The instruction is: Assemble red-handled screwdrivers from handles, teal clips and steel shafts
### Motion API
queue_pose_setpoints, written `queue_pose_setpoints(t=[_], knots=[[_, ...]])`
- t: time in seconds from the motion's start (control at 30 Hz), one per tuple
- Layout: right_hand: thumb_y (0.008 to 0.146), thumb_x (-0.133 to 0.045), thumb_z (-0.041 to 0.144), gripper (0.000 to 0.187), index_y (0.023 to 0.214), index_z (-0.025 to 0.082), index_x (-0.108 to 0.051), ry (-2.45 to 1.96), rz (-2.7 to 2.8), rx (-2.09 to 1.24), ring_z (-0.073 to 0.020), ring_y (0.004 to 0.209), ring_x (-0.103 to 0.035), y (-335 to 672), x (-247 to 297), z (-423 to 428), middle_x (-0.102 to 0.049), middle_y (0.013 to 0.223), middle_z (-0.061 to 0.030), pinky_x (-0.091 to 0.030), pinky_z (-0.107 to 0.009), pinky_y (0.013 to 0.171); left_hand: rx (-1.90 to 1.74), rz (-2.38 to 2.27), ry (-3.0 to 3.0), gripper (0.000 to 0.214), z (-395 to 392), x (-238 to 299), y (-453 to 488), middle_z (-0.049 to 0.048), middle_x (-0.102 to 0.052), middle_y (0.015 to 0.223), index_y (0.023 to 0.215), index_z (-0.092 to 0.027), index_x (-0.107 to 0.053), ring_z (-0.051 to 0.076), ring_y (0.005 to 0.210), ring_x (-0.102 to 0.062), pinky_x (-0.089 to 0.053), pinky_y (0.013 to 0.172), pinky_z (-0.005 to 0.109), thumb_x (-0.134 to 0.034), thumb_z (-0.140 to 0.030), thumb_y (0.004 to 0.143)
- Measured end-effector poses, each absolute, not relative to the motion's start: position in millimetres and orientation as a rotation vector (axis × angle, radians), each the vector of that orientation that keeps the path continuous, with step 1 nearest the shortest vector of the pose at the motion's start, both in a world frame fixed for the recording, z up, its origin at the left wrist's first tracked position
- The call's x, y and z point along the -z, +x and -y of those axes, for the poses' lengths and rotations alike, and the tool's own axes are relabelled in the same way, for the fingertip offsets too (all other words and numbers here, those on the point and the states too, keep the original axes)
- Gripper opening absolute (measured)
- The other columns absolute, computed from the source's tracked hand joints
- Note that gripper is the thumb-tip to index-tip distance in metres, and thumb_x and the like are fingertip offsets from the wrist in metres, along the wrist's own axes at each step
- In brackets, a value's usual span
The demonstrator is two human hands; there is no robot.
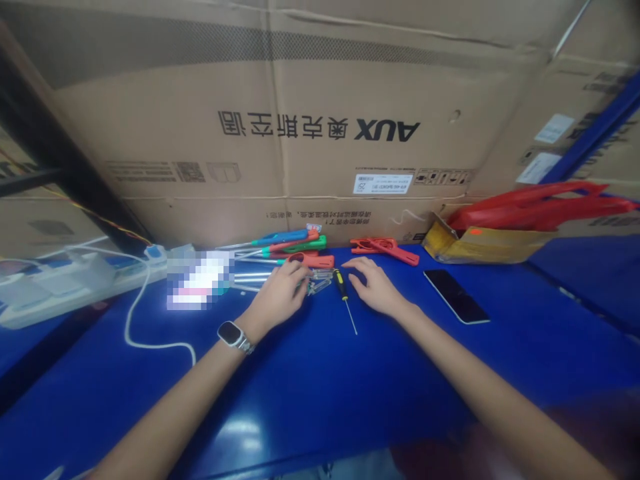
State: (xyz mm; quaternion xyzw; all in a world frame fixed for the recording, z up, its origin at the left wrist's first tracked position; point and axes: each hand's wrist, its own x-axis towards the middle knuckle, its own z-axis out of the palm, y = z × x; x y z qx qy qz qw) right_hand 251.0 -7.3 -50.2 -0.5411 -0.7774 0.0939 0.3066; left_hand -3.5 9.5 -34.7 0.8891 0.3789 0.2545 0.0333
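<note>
A screwdriver with a black and yellow handle lies on the blue tabletop between my hands, its shaft toward me. My left hand, with a watch on the wrist, rests palm down with loosely bent fingers. Beside its fingertips lie small clear plastic parts; metal tubes run partly behind the hand. My right hand has thumb and forefinger apart, just right of the screwdriver handle, holding nothing. Several long-nosed lighters with blue, green and red handles lie beyond my left hand. Red plastic shells lie beyond the right.
A large cardboard box walls off the back. At right stand an open yellowish carton with red plastic in it and a dark phone. A lit, blurred-out screen, a power strip and a white cable occupy the left.
</note>
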Motion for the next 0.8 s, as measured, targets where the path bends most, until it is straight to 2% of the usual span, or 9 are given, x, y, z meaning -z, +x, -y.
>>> queue_pose_setpoints(t=[0.2,0.3,0.43,0.5,0.63,0.8], knots=[[0.09,-0.052,0.022,0.033,0.122,0.021,-0.062,-1.719,1.901,-0.041,-0.0301,0.122,-0.051,290.7,48.8,4.7,-0.063,0.126,-0.0112,-0.041,-0.049,0.101,-0.677,-1.1,2.767,0.025,-30.8,20.7,65.3,0.0093,-0.064,0.109,0.109,-0.017,-0.064,0.024,0.103,-0.06,-0.05,0.092,0.038,-0.042,-0.017,0.098],[0.088,-0.055,0.022,0.045,0.133,0.02,-0.055,-1.9,1.831,0.074,-0.0336,0.129,-0.044,309.4,46.1,-4.0,-0.055,0.138,-0.0137,-0.036,-0.052,0.103,-0.54,-1.192,2.822,0.026,-52.0,17.9,103.9,0.0108,-0.062,0.116,0.115,-0.015,-0.062,0.024,0.109,-0.058,-0.047,0.099,0.037,-0.043,-0.015,0.097],[0.083,-0.061,0.022,0.062,0.142,0.016,-0.045,-2.028,1.769,0.111,-0.0348,0.141,-0.03,325.7,45.5,-24.4,-0.042,0.151,-0.0169,-0.028,-0.052,0.108,-0.475,-1.232,2.841,0.025,-80.9,19.6,147.6,0.0173,-0.059,0.12,0.114,-0.01,-0.06,0.03,0.112,-0.057,-0.047,0.099,0.041,-0.055,-0.013,0.09],[0.082,-0.062,0.021,0.063,0.142,0.015,-0.044,-2.045,1.745,0.067,-0.035,0.138,-0.034,330.1,47.0,-33.8,-0.046,0.148,-0.0183,-0.026,-0.052,0.108,-0.447,-1.251,2.843,0.03,-91.0,21.2,162.7,0.0194,-0.058,0.121,0.116,-0.009,-0.058,0.033,0.114,-0.056,-0.047,0.098,0.044,-0.061,-0.015,0.087],[0.086,-0.056,0.018,0.052,0.138,0.015,-0.05,-2.01,1.731,0.032,-0.0327,0.121,-0.051,335.4,52.3,-42.3,-0.056,0.132,-0.0178,-0.033,-0.049,0.102,-0.441,-1.285,2.823,0.035,-99.6,24.1,173.8,0.0189,-0.06,0.121,0.12,-0.011,-0.054,0.033,0.115,-0.057,-0.047,0.097,0.046,-0.062,-0.017,0.087],[0.09,-0.053,0.018,0.049,0.139,0.019,-0.051,-1.869,1.781,-0.001,-0.0291,0.117,-0.056,339.3,59.0,-38.9,-0.059,0.129,-0.0136,-0.04,-0.044,0.099,-0.539,-1.269,2.768,0.036,-99.4,26.4,162.1,0.0176,-0.062,0.12,0.122,-0.012,-0.051,0.032,0.115,-0.059,-0.048,0.097,0.046,-0.06,-0.02,0.088]])
